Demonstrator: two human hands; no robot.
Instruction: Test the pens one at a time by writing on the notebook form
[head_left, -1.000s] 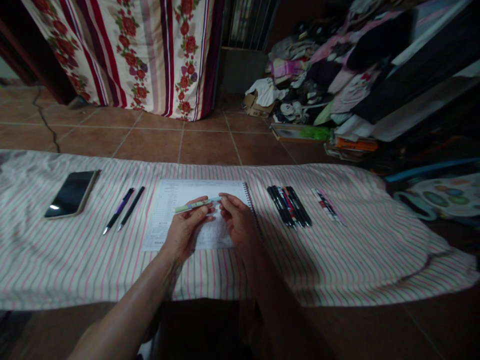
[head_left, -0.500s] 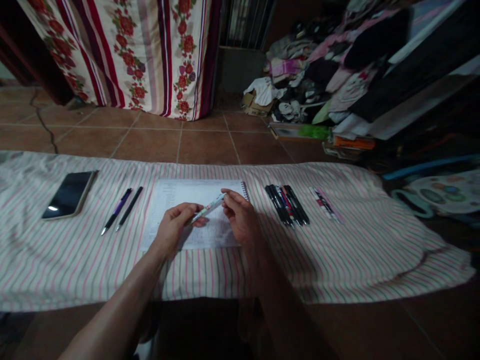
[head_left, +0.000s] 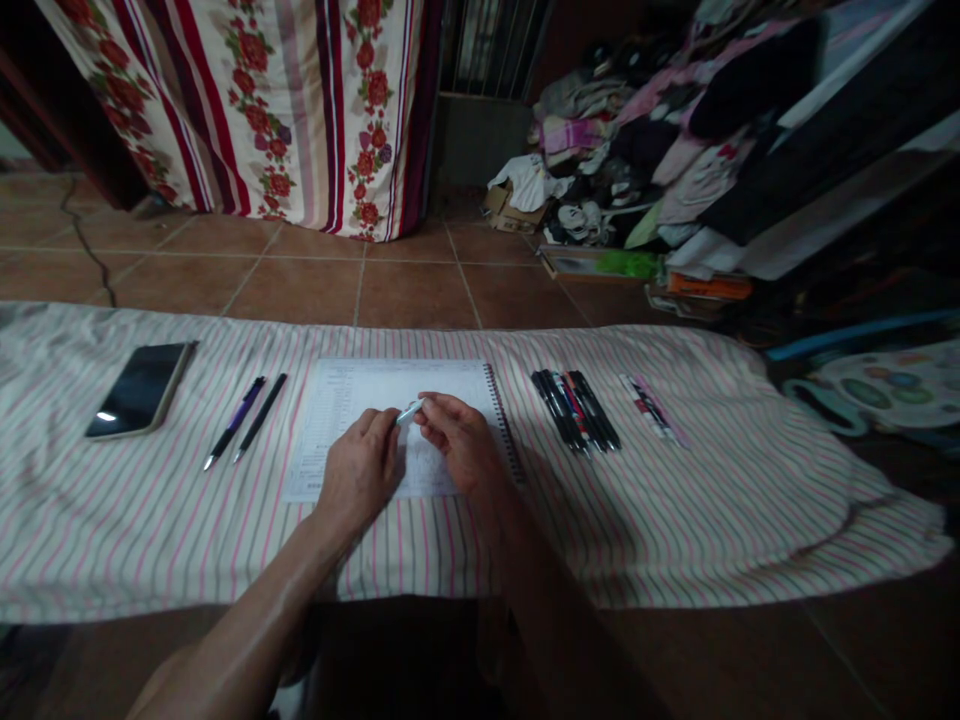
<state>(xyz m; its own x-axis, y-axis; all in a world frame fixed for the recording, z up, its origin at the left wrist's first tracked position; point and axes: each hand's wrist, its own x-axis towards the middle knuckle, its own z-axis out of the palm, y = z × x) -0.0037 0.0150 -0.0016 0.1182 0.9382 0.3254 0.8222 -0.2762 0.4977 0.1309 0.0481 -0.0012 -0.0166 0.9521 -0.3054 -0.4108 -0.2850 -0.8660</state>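
Above a spiral notebook (head_left: 375, 385), both my hands are closed around one light-coloured pen (head_left: 409, 412). My left hand (head_left: 361, 465) wraps its lower part, hiding most of the barrel. The fingertips of my right hand (head_left: 463, 440) pinch its upper end. Left of the notebook lie a purple-and-black pen (head_left: 236, 420) and a black pen (head_left: 260, 417), side by side. To its right is a row of several mostly black pens (head_left: 576, 412). Farther right rests a small group of white and pink pens (head_left: 651, 410).
A striped cloth (head_left: 420, 560) covers the low table. A dark-screened phone (head_left: 142, 390) lies at the left. Beyond the table are a tiled floor (head_left: 300, 280), a floral curtain (head_left: 300, 120) and a heap of clothes (head_left: 600, 150). A light-blue patterned item (head_left: 892, 385) stands at the right.
My hands have come closer together on the pen. The left hand has turned and closed over the lower barrel, so less of the pen shows. The other pens have stayed put.
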